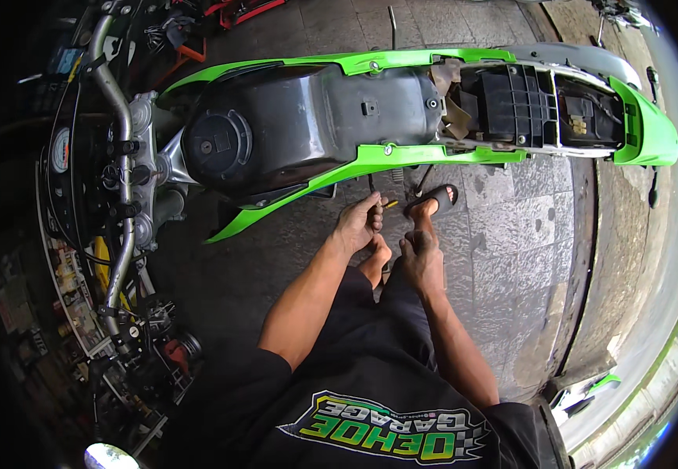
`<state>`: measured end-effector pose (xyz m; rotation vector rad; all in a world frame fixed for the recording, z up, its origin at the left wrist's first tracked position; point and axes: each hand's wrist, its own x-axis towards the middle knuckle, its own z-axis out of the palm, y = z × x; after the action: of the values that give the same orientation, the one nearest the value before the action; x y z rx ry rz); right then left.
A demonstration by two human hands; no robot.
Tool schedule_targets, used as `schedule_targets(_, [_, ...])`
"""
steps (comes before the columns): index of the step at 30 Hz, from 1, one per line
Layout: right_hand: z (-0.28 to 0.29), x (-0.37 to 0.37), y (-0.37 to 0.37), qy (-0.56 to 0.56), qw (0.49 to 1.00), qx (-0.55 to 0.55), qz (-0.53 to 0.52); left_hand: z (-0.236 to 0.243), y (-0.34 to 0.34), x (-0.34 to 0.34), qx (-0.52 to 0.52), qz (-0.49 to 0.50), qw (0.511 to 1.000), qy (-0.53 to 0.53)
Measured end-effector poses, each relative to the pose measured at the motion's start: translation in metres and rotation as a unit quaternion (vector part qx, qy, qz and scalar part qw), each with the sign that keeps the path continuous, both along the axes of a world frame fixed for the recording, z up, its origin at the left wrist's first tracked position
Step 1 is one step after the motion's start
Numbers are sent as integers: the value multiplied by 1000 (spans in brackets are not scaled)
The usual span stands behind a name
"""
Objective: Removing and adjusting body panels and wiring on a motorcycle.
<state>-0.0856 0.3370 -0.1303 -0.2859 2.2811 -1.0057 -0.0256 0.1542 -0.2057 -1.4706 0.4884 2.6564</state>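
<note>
My left hand point(357, 225) is closed, thumb against curled fingers, just in front of the motorcycle's near side. Out of it sticks the end of a thin yellow stick-like piece point(390, 204); the rest is covered by the fingers. My right hand point(423, 264) is lower and to the right, fingers curled and thumb raised; whatever may be inside is hidden. Beyond both hands stands a motorcycle with its seat off. It has a black fuel tank point(292, 117), green side panels point(389, 156) and an uncovered rear frame with a black plastic box point(511, 105).
The silver handlebar point(126, 219) rises at the left. Behind it, shelves point(81, 328) hold tools and parts. My sandalled foot point(435, 202) rests on grey floor tiles point(503, 234) by the bike. A road point(659, 297) runs along the right, and a red stand point(249, 9) is at the far side.
</note>
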Motion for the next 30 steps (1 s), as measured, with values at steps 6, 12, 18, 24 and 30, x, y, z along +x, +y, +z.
schedule_targets(6, [-17,-13,-14,-185,975,-123,-9,5,4,-4,-9,14,999,-29])
schedule_targets(12, [-20,-19,-13,-233,960,-133,-83,4,4,-6,-19,18,999,-43])
schedule_targets(18, [-27,-20,-18,-25,996,-80,30,4,4,-3,-23,14,999,-29])
schedule_targets(24, [-30,-18,-25,-44,996,-66,47,7,2,-1,-28,-3,1000,-3])
schedule_targets(30, [-31,-19,-32,-54,995,-54,64,8,4,-2,-55,-10,998,-10])
